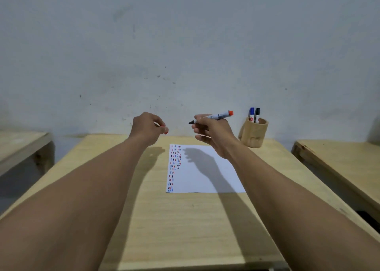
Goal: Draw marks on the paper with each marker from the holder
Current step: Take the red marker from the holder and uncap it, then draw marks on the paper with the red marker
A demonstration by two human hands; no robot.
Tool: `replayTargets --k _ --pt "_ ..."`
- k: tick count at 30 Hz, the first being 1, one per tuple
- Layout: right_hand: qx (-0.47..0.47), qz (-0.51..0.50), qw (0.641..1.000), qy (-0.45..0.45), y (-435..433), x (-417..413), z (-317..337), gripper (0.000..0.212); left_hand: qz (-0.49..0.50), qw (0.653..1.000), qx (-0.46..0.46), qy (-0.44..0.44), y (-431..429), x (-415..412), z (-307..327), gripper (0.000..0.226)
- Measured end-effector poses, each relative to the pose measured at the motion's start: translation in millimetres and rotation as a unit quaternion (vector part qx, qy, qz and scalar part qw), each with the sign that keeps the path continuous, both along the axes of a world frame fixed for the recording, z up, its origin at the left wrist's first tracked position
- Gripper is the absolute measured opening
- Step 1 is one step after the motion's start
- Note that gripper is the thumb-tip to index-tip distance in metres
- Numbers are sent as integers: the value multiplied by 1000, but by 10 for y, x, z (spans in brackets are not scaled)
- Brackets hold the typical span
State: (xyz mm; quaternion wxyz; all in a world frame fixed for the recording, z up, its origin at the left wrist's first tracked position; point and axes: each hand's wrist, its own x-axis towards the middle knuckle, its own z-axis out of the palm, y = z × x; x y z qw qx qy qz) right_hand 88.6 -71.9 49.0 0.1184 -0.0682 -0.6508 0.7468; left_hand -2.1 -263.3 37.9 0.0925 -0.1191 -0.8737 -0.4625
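A white sheet of paper (207, 176) lies on the wooden table (185, 229), with columns of short red, blue and black marks down its left edge. My right hand (211, 133) holds an uncapped red marker (218, 116) level above the paper's far edge, dark tip pointing left. My left hand (148, 129) is raised to the left of it, fingers closed on the red cap (165, 131). A wooden holder (254, 134) stands at the far right with a blue marker (251, 114) and a black marker (257, 114) upright inside.
A grey wall (185, 44) rises right behind the table. Other wooden tables stand on the left (20, 143) and on the right (339, 159), each separated by a gap.
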Motion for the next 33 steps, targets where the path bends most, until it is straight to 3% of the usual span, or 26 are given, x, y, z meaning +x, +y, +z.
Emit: replayTargets --k 4,16,21,28,33 --pt "81 -14 997 -8 -51 -44 -235 2 17 999 -30 -2 -63 -24 -289 15" --pt "174 -43 983 -40 -191 -125 -629 21 20 993 -115 -2 -40 17 -720 31" --pt "202 -35 978 -39 -229 -116 -673 19 16 985 -172 4 -44 119 -686 62" --pt "285 -96 952 -63 -319 -67 -843 24 62 967 -247 17 -72 535 -823 37" --pt "309 -119 942 -61 -358 -12 -940 19 29 949 -312 38 -68 644 -986 42"
